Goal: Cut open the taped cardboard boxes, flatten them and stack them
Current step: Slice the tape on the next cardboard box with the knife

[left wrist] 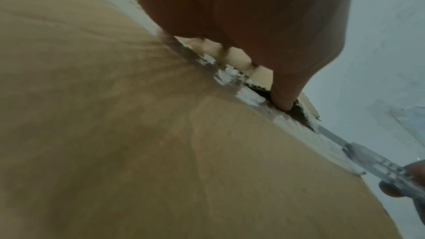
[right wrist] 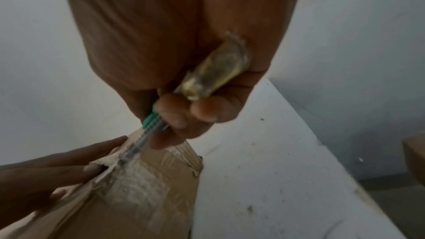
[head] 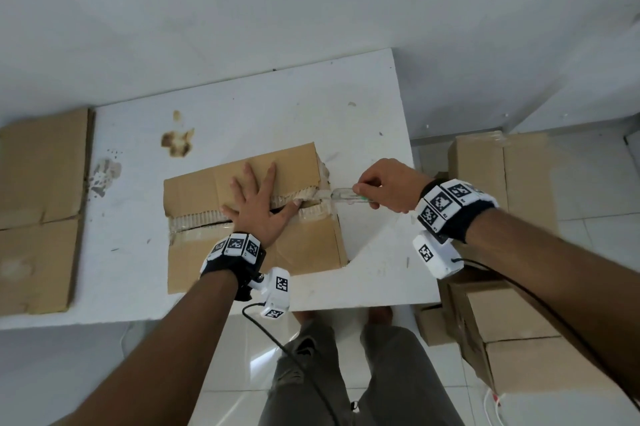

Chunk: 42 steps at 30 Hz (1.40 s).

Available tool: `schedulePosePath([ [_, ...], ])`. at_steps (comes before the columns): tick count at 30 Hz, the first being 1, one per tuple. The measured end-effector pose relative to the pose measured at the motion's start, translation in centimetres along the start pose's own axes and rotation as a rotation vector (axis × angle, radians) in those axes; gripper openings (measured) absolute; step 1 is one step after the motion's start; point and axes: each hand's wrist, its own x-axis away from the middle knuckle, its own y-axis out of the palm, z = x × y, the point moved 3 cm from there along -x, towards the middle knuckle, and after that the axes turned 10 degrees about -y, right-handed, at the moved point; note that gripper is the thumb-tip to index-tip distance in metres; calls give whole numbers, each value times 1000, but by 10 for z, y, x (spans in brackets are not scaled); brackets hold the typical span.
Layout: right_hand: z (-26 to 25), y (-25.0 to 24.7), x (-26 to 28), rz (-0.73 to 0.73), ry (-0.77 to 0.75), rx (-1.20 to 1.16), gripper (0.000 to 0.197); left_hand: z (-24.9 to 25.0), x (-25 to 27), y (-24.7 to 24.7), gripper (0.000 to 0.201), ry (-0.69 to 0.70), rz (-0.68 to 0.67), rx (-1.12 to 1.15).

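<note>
The left hand (head: 254,209) lies flat and spread on the box (head: 249,214), mid-table (head: 311,106). The right hand (head: 388,184) grips a knife (head: 348,197), blade at the seam's right end. The seam looks mostly slit; flattening and stacking remain, I judge. Box and seam run left-right. More boxes (head: 502,165) wait on the floor; flattened cardboard (head: 41,203) lies left.

No legible text; only black-and-white coded markers on the wrist units (head: 445,205).

A box (head: 249,217) sits on the table (head: 311,106) before me, my left hand (head: 258,207) flat on top. My right hand (head: 388,186) holds a cutter (head: 346,197) at its right end. Flattened cardboard (head: 38,203) lies left; more boxes (head: 502,176) stand right, on the floor.
</note>
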Motion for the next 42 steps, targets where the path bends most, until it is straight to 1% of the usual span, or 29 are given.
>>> schedulePosePath([
  [4,-12,11,-19,18,-91,147,39,0,0,-1,99,7,8,8],
  [6,-15,14,-20,1,-109,170,40,-3,2,-2,99,13,1,-7],
  [9,-10,9,-13,-68,-96,162,40,-9,7,1,101,53,2,-26],
  [14,-20,25,-18,-29,-98,133,42,-10,7,1,100,56,-3,-22],
  [18,-11,23,2,-78,-50,69,40,-13,8,-2,97,73,-3,-20],
  [21,-11,29,8,-55,-49,39,36,-10,9,-5,98,62,-13,-20],
  [23,-18,35,6,-53,-66,75,35,-11,10,-7,100,73,-20,-32],
  [25,-19,27,13,-21,-51,145,35,-15,13,-11,98,88,-41,-38],
  [28,-18,-5,34,86,30,200,30,-18,16,-17,87,96,-53,28],
  [30,-28,-21,42,131,58,198,29,-17,17,-18,83,108,-19,83],
  [32,-46,-28,31,131,23,260,31,-17,20,-21,77,92,52,161],
  [34,-67,-24,6,122,-34,333,29,-24,30,-23,67,59,148,223],
  [36,-87,-11,-27,91,-76,388,23,-40,47,-28,56,-8,320,253],
  [37,-95,-3,-44,68,-87,413,23,-52,59,-31,54,-77,412,267],
  [39,-108,15,-76,7,-102,480,24,-79,86,-37,55,-286,538,309],
  [40,-111,23,-90,-19,-111,520,25,-93,99,-36,59,-403,555,331],
  [42,-111,36,-109,-62,-110,579,30,-117,122,-25,68,-607,513,408],
])
